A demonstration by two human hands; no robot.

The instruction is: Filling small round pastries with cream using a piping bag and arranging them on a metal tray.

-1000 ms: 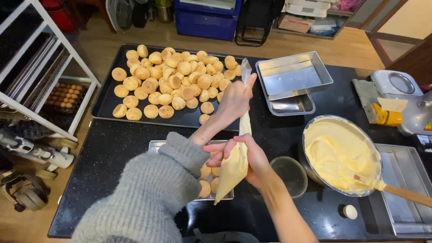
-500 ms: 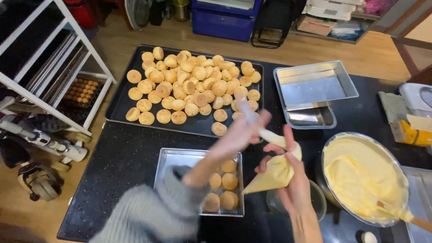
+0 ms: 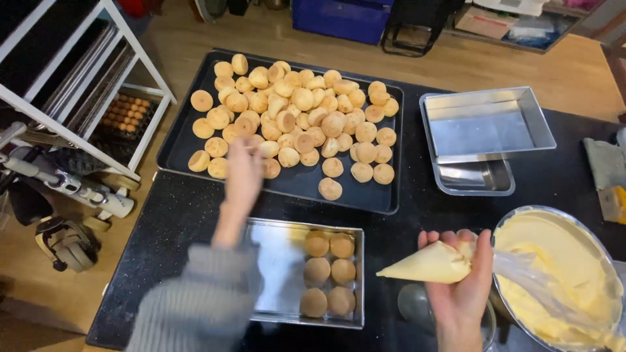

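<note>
Right hand (image 3: pixel 462 287) fingers wrapped round cream-filled piping bag (image 3: pixel 430 264); left hand (image 3: pixel 242 171) blurred over puffs (image 3: pixel 300 124), fingers unclear. Squeezing risks cream dripping on worktop (image 3: pixel 404 228).

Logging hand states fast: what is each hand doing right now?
Left hand: open, blurred, over the puffs on the dark tray.
Right hand: grip closed on the piping bag.

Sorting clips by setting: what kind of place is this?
Probably a small bakery or pastry kitchen: a dark baking tray of puffs, a piping bag in the right hand, a bowl of cream.
</note>
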